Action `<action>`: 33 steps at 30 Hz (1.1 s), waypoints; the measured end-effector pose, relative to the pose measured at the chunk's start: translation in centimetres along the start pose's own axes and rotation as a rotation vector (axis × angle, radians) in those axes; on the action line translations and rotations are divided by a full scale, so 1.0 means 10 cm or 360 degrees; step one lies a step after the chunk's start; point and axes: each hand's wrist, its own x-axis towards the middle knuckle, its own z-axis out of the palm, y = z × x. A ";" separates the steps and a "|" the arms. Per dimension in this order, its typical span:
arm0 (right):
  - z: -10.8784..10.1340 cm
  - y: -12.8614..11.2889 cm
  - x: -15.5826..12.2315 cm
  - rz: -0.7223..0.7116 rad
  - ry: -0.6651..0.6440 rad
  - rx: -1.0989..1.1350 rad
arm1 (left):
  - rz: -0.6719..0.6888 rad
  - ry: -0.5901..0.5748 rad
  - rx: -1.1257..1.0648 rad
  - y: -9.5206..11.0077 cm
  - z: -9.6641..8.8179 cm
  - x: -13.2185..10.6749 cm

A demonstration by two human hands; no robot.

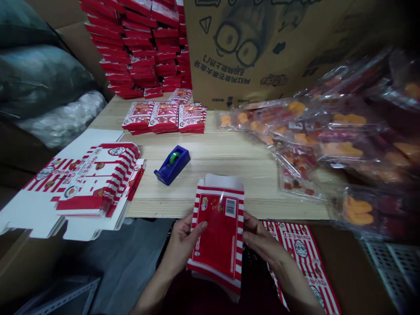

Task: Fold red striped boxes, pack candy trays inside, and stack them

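Note:
Between my two hands is a red-and-white striped carton, its barcode side facing up and a white flap sticking out at the top. It is tilted at the table's front edge, over my lap. My left hand grips its left side, the thumb lying on the red face. Along the right edge, my right hand has its fingers closed against the carton; part of them is hidden behind it. Beyond the carton, a blue tape dispenser with green tape stands on the table.
Flat striped cartons are stacked at the left. Packed boxes stand behind, before a tall red pile. Clear bags of orange and red pieces heap up at right. A large cardboard box blocks the back. Printed sheets lie lower right.

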 end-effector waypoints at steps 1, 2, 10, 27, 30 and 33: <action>-0.04 -0.03 -0.01 -0.0008 -0.0079 0.0006 | -0.0027 0.0000 -0.0018 -0.01 -0.02 0.01; -0.08 -0.04 -0.02 -0.0008 -0.0118 -0.0010 | -0.0046 0.0008 -0.0027 -0.01 -0.04 0.02; -0.18 0.13 0.02 -0.0042 0.0067 -0.0090 | -0.0043 0.0040 -0.0017 -0.04 -0.07 0.11; 0.03 -0.07 0.06 -0.0258 0.0251 -0.0137 | 0.0298 0.0153 -0.0008 -0.02 0.03 0.28; 0.03 -0.07 0.00 -0.0212 0.0142 -0.0185 | 0.0591 0.0383 0.0053 0.11 -0.02 0.32; -0.02 -0.02 -0.02 -0.0206 0.0086 -0.0252 | 0.0589 0.0460 0.0157 0.18 -0.08 0.36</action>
